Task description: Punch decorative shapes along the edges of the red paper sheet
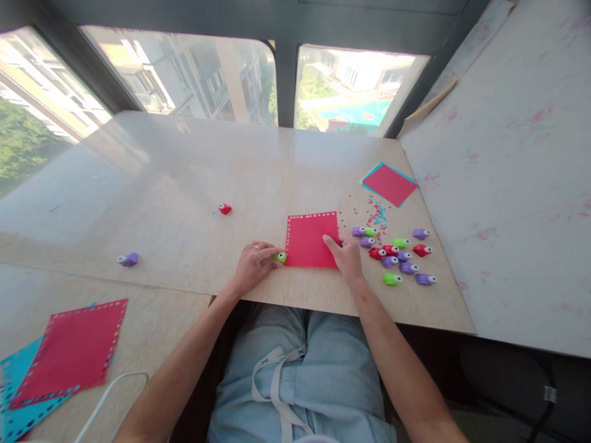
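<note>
A red sheet of paper [309, 243] lies in front of me, with small punched holes along its far and left edges. My left hand [257, 263] is closed around a green craft punch [280, 257], which sits at the sheet's left edge near the bottom corner. My right hand [346, 255] grips the sheet's right edge, thumb on top and the other fingers hidden beneath. Just right of that hand stand several purple, green and red punches [390, 261] of the same kind.
Red and blue paper bits [378, 212] are scattered near a stack of coloured sheets [390, 184]. A red punch [225, 208] and a purple punch [128, 259] stand to the left. Punched red and blue sheets [74, 344] and a white cable [108, 394] lie at lower left. Windows border the table's far side.
</note>
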Motion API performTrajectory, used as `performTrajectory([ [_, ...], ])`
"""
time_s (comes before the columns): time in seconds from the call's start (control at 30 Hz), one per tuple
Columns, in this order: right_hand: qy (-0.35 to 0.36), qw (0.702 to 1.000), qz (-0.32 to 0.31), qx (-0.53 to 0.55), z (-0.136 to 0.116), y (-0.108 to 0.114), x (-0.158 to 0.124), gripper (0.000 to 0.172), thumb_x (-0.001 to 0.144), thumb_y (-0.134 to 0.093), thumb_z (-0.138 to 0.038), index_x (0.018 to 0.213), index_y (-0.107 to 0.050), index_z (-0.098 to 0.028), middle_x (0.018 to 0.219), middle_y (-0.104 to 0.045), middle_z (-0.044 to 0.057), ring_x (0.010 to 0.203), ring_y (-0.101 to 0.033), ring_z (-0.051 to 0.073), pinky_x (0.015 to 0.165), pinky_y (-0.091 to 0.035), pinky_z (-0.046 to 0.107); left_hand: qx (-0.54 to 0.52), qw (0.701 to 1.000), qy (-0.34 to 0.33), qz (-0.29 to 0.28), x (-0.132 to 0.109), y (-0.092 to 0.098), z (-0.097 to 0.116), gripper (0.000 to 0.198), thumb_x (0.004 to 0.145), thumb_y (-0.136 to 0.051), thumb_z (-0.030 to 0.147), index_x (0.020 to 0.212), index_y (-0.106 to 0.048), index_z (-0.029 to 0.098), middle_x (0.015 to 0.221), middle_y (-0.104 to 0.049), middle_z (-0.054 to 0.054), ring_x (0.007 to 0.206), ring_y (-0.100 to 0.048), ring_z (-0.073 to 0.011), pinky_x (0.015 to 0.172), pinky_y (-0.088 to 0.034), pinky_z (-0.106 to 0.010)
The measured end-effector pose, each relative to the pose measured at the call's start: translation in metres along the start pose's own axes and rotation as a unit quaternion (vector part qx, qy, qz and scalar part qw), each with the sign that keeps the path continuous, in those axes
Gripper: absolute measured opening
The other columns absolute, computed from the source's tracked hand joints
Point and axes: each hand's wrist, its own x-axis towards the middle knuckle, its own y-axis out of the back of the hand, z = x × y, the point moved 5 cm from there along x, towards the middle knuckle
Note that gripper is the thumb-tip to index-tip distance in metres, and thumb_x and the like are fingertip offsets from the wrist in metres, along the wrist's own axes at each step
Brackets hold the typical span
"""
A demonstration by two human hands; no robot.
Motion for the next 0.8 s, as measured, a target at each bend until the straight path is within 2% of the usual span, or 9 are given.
performTrajectory([
  [0.2, -0.006, 1.000, -0.013, -0.009, -0.001, -0.002, 0.000, 0.039, 0.082, -0.060, -0.051, 0.075, -0.070, -0.014, 0.065, -0.063, 0.002, 0.060, -0.056, 0.017, 0.055, -0.042, 0.027, 0.004, 1.000, 0.006, -0.005, 0.003, 0.000, 0.003, 0.025, 0.081, -0.074, 0.028, 0.106, -0.075, 0.025, 0.098, -0.072, -0.007, 0.093, -0.062, -0.0232, 0.086, -0.047, -0.038],
  [0.5, -0.008, 1.000, 0.002, -0.017, -0.001, -0.004, 0.001, 0.036, 0.083, -0.059, -0.048, 0.078, -0.072, -0.014, 0.071, -0.068, 0.005, 0.063, -0.059, 0.019, 0.059, -0.044, 0.029, 0.006, 1.000, -0.006, 0.001, 0.010, -0.009, 0.004, 0.025, 0.080, -0.076, 0.034, 0.103, -0.076, 0.026, 0.093, -0.072, -0.007, 0.091, -0.062, -0.0231, 0.085, -0.049, -0.038],
  [0.7, 0.008, 0.999, 0.017, -0.032, -0.005, -0.002, -0.001, 0.035, 0.084, -0.058, -0.046, 0.076, -0.070, -0.014, 0.072, -0.068, 0.005, 0.063, -0.058, 0.019, 0.062, -0.043, 0.029, -0.031, 0.999, 0.012, -0.003, 0.009, -0.001, 0.006, 0.037, 0.086, -0.068, 0.044, 0.117, -0.068, 0.023, 0.109, -0.070, -0.008, 0.101, -0.062, -0.0240, 0.092, -0.049, -0.041],
  [0.8, 0.008, 0.999, 0.022, -0.040, -0.006, -0.001, -0.002, 0.034, 0.085, -0.058, -0.045, 0.074, -0.067, -0.015, 0.070, -0.066, 0.004, 0.063, -0.057, 0.018, 0.063, -0.042, 0.029, -0.059, 0.998, 0.036, -0.007, 0.005, 0.004, 0.006, 0.036, 0.089, -0.064, 0.043, 0.118, -0.065, 0.021, 0.113, -0.068, -0.009, 0.105, -0.062, -0.0234, 0.092, -0.050, -0.039],
])
